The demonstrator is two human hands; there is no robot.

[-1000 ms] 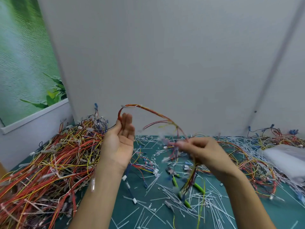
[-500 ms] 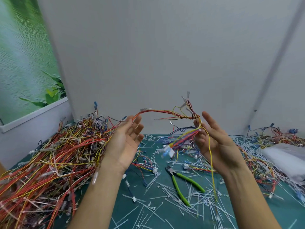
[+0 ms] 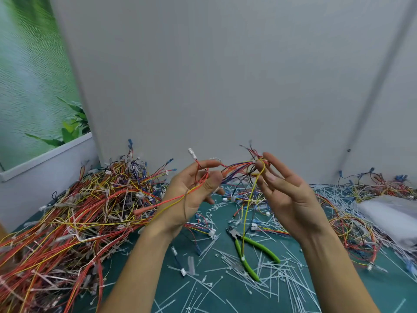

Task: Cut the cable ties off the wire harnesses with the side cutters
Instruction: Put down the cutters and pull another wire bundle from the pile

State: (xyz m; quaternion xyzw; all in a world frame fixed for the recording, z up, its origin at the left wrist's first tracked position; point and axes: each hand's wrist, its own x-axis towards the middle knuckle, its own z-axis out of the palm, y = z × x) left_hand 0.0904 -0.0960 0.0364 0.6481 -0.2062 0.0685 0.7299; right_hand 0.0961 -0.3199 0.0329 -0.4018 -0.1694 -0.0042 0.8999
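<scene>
You hold one harness (image 3: 239,169) in the air between your hands, above the mat (image 3: 397,288). Your left hand (image 3: 191,193) pinches its red wires between thumb and forefinger. Your right hand (image 3: 286,195) has its fingers straight and spread, the far end of the bundle lying across the fingertips with a yellow wire hanging down from them. Whether the right thumb bears on the wires is hard to tell from this angle.

The cutters (image 3: 262,248) lie on the mat just below your right hand, jaws pointing away from you, among cut ties (image 3: 225,290). The pile (image 3: 79,211) of harnesses sits to your left.

By my reading you are at the inspection step, spreading the bundle to find a tie. I see none on the stretch between your hands. Next you would need to free your right hand, pick up the cutters and keep the bundle taut in your left so that the jaws catch only the tie.

No brand, label or writing can be read anywhere.
</scene>
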